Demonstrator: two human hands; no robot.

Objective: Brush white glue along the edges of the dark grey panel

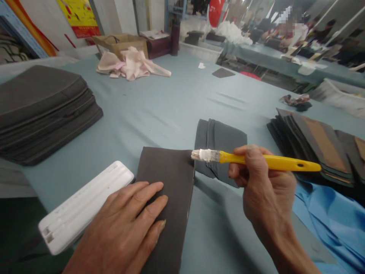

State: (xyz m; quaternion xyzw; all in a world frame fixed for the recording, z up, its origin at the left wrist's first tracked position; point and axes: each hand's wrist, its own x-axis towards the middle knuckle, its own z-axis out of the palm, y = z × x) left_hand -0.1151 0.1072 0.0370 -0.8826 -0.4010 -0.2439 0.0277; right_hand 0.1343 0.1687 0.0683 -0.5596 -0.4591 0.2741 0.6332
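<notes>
My left hand [128, 224] lies flat with its fingers stretched over a dark grey-brown panel [171, 171]. My right hand [262, 182] grips the yellow handle of a paintbrush [273, 161], held level. White stuff coats the ferrule, and the bristle tip is at the panel's upper right edge; whether it touches cannot be made out. Just behind the brush sits a small stack of dark grey pieces [228, 133], partly hidden by my right hand. A long white plastic case [88, 205] lies left of the panel, beside my left hand.
A tall pile of dark panels [42, 110] stands at left. Dark and brown pieces [316, 140] are stacked at right, above blue cloth [333, 213]. Pale fabric scraps [131, 64] lie before a cardboard box [122, 43] at the back. People work at another table [262, 57] beyond.
</notes>
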